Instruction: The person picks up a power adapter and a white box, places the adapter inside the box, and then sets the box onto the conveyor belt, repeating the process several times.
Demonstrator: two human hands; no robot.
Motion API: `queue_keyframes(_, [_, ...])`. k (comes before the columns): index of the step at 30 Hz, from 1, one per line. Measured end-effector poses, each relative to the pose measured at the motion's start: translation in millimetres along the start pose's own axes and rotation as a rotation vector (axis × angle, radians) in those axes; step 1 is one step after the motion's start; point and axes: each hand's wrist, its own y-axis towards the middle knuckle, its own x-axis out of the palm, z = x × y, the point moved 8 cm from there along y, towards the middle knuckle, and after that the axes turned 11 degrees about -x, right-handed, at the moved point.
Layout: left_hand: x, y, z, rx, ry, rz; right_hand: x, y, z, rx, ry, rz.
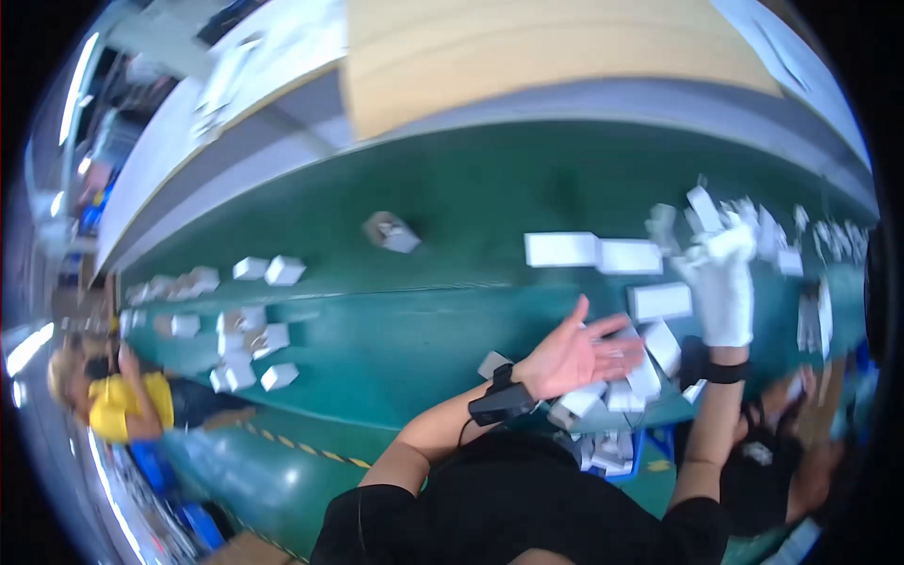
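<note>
My left hand [586,356] is bare and open, palm turned up and fingers stretched to the right, above a loose group of small white boxes [644,377]. It holds nothing. A black device is strapped to that wrist. My right hand [723,282] wears a white glove and reaches to a pile of small white pieces [770,235] at the right. Blur and white on white hide its fingers, so I cannot see whether it grips anything. Beside it lie two long white boxes [561,250] end to end, with another white box [661,301] nearer me.
A green table [424,348] runs across, backed by a raised shelf [565,56]. One open box [391,232] lies mid-table; several white boxes [241,344] stand left. A blue crate [633,461] sits below the near edge. People work at left [132,405] and right [767,471].
</note>
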Motion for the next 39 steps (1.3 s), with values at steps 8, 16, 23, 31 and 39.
queue_keyframes(8, [-51,47,21,0.227,-0.149,-0.582,51,-134,54,0.135,-0.565,0.124])
queue_keyframes(16, [-60,15,31,0.442,0.451,0.4,62,-98,109,-0.263,-1.1,-0.276])
queue_keyframes(23, [-130,3,127,0.96,1.916,1.237,17,-96,96,-0.122,-0.477,0.197])
queue_keyframes(31, [-187,19,179,0.338,1.258,0.684,39,-109,48,0.056,-0.172,0.375])
queue_keyframes(39, [-113,-15,96,0.279,1.335,0.371,60,-120,70,0.082,-0.113,0.177])
